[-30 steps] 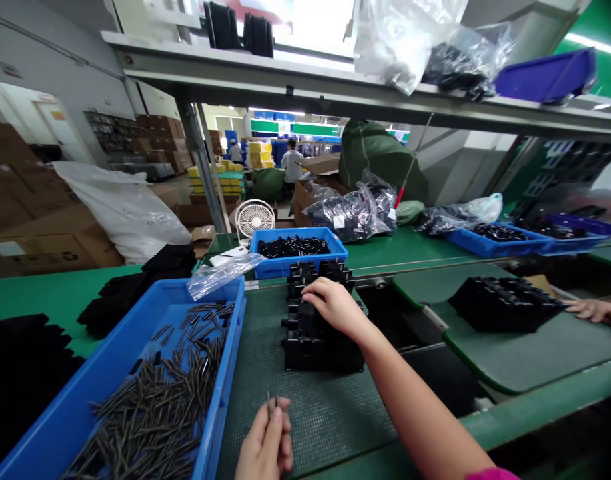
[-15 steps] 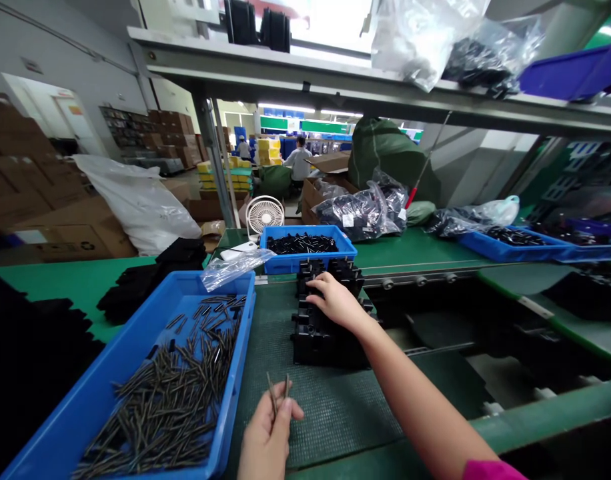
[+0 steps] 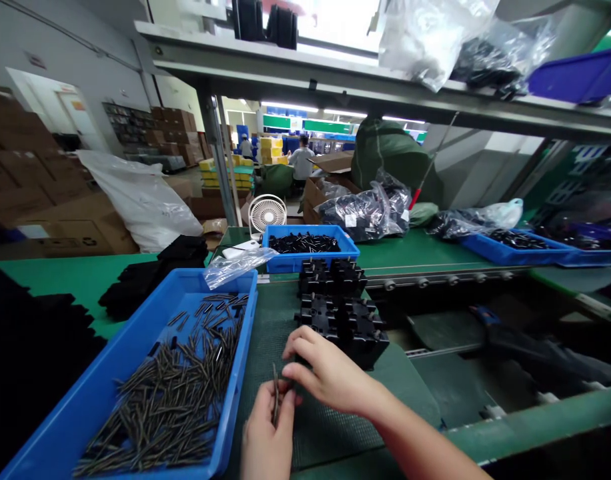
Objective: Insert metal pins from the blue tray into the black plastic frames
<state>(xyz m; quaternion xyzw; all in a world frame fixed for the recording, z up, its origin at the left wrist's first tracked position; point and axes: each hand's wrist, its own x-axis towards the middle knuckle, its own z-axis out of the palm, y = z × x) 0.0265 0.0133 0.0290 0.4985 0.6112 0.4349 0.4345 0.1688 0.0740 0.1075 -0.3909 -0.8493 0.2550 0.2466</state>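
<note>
Low in the middle, my left hand [image 3: 270,427] is closed on a thin dark metal pin [image 3: 275,393], which stands nearly upright between thumb and fingers. My right hand [image 3: 330,373] is right beside it, thumb and fingertips apart and close to the pin; nothing shows between them. Just beyond my right hand, black plastic blocks [image 3: 343,320] with small upright posts sit in two rows on the green mat [image 3: 265,333]. To the left, a long blue bin [image 3: 248,333] holds a heap of similar pins [image 3: 175,393].
A smaller blue bin [image 3: 313,263] of small black parts stands behind the blocks, near a white fan [image 3: 268,215]. Black pieces [image 3: 150,277] are stacked at the left. An overhead shelf [image 3: 335,80] spans the bench. A blurred dark shape [image 3: 540,353] lies at the right.
My right hand has drawn back from the black blocks, down and left to my left hand. A blurred dark shape has appeared at the right.
</note>
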